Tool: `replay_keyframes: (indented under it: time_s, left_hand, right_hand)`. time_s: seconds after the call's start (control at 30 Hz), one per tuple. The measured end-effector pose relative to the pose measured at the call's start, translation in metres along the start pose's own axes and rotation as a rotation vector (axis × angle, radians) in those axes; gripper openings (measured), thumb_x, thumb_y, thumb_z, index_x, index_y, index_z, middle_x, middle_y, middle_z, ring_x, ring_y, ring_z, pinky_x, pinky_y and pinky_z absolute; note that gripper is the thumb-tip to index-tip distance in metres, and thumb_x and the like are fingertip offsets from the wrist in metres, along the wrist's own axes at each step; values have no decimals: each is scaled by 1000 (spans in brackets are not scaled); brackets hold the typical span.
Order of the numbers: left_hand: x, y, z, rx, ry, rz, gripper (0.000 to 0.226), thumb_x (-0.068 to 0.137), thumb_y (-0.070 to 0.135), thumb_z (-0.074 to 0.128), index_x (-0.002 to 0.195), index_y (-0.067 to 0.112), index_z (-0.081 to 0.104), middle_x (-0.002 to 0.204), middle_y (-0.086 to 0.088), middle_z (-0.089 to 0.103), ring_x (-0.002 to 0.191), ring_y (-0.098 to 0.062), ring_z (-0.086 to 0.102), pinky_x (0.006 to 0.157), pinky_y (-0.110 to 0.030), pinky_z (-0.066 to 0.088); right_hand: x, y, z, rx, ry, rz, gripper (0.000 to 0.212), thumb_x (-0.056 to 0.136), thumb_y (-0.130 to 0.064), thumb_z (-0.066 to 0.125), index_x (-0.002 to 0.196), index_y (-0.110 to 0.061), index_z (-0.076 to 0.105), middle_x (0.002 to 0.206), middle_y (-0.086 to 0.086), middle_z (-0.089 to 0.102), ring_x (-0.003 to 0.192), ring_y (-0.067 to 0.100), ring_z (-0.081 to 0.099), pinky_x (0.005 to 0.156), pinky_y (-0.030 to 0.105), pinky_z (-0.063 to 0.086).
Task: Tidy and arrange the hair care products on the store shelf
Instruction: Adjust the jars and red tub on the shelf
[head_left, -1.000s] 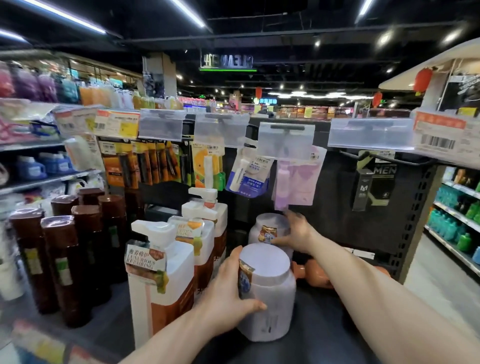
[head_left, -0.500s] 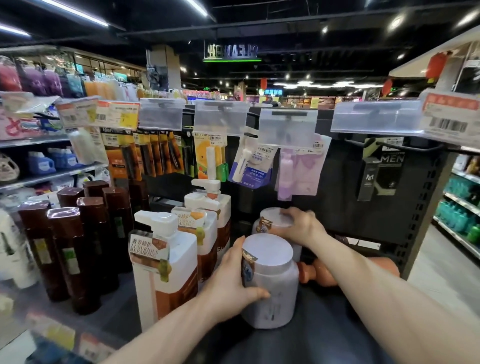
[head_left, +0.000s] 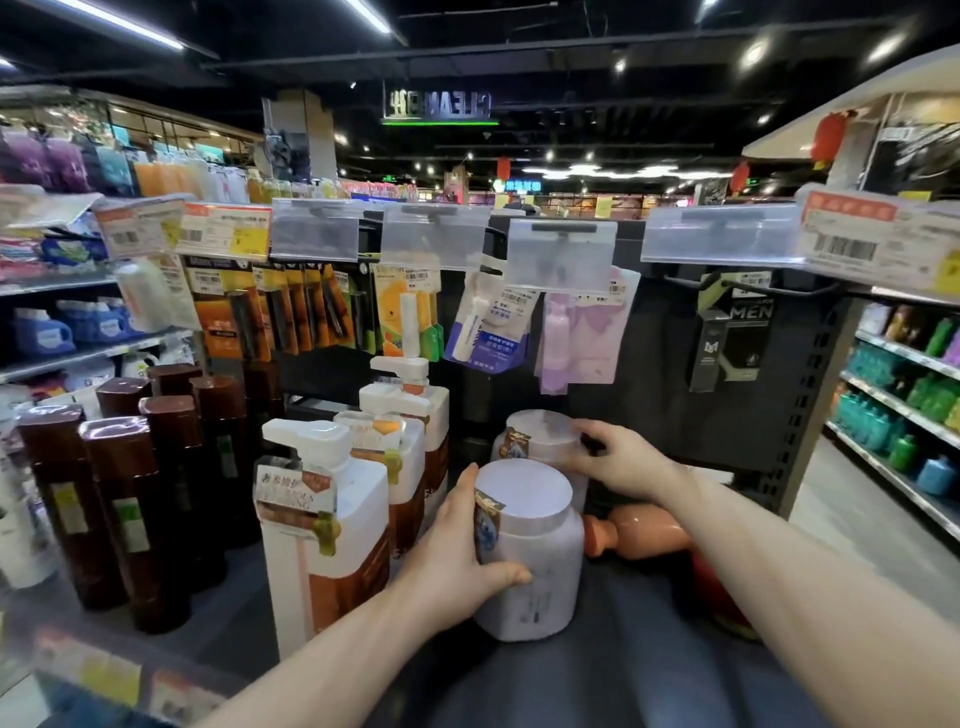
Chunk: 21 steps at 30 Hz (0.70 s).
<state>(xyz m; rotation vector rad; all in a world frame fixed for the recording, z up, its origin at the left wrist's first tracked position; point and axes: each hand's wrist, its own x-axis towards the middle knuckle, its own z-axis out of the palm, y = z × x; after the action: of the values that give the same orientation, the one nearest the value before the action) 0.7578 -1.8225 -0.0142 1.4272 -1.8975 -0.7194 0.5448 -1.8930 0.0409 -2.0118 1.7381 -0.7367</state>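
Head view, single frame.

Front item: pale lilac plastic tub with a wide flat lid (head_left: 535, 556), upright on the dark grey shelf deck (head_left: 597, 670), just right of a row of white pump bottles with brown lower bands (head_left: 332, 525). The left hand (head_left: 452, 556) grips its left side. The thumb lies across the near wall below the shoulder. The fingers curl round the far left side, mostly hidden behind the tub, and one fingertip (head_left: 470, 473) shows at the lid rim. The tub's printed label sits between thumb and that fingertip.

Rear item: second lilac tub of the same kind (head_left: 535, 441), upright directly behind the first; cannot tell whether the two touch. The right hand (head_left: 621, 462) holds it from the right, fingers (head_left: 584, 431) curled over the lid edge and upper wall.

An orange-brown bottle (head_left: 644, 530) lies on its side, cap toward the front tub, under the right forearm. Tall dark brown bottles (head_left: 130, 499) stand at far left. Hanging packets (head_left: 571, 332) are on hooks behind.
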Motion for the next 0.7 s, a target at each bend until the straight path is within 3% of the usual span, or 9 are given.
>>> replay_keyframes:
  time_s: [0.1, 0.2, 0.27, 0.37, 0.43, 0.5, 0.6, 0.7]
  left_hand:
    - [1, 1, 3, -7, 30, -14, 122, 66, 38, 78, 145, 29, -14, 158, 5, 2, 145, -15, 3, 119, -41, 13]
    - [-3, 8, 7, 16, 97, -15, 125, 67, 33, 78, 143, 32, -21, 158, 3, -6, 146, -17, -3, 119, -44, 12]
    - [-9, 15, 11, 73, 167, 50, 123, 69, 30, 76, 141, 35, -23, 158, 1, -10, 145, -18, -6, 119, -43, 9]
    - [-22, 31, 22, 178, 266, 204, 114, 73, 31, 72, 138, 39, -21, 158, -5, -10, 145, -19, -11, 117, -36, 1]
    - [-29, 42, 32, 199, 324, 339, 102, 71, 35, 68, 141, 40, -6, 157, -12, 0, 145, -27, -4, 115, -38, 3]
    - [-35, 48, 43, 152, 322, 439, 84, 68, 42, 58, 139, 33, 12, 154, -14, 17, 144, -30, 11, 114, -41, 12]
    - [-43, 50, 58, 78, 246, 517, 61, 71, 44, 47, 129, 25, 40, 142, -9, 42, 132, -16, 31, 109, -34, 28]
    - [-48, 46, 71, 44, 120, 513, 48, 76, 35, 51, 120, 16, 56, 127, 5, 49, 121, -3, 37, 108, -31, 35]
  right_hand:
    - [-25, 17, -28, 2, 109, 27, 48, 83, -27, 68, 127, -12, 56, 129, 7, 60, 120, 20, 56, 102, 26, 40]
    - [-63, 42, -59, -154, 39, 148, 43, 85, -32, 65, 123, -12, 59, 126, 5, 62, 116, 18, 57, 91, 20, 39]
    - [-88, 63, -72, -277, -31, 258, 52, 85, -42, 62, 128, -15, 55, 131, 6, 57, 119, 20, 53, 91, 21, 39]
    - [-121, 90, -69, -273, -140, 412, 78, 79, -51, 65, 141, -14, 38, 141, 7, 47, 127, 24, 47, 104, 31, 37]
    - [-134, 99, -51, -168, -162, 446, 82, 76, -52, 68, 142, -16, 36, 143, 7, 43, 128, 24, 45, 107, 31, 35]
    - [-143, 106, -31, -210, -81, 411, 79, 79, -48, 67, 143, -16, 34, 145, 10, 37, 130, 25, 42, 108, 30, 32]
    - [-153, 109, -18, -294, 68, 306, 58, 84, -34, 65, 137, -19, 45, 139, 10, 44, 125, 25, 46, 105, 27, 33]
    - [-166, 109, -18, -318, 18, 212, 49, 85, -28, 65, 132, -21, 52, 137, 8, 49, 125, 22, 47, 104, 23, 31]
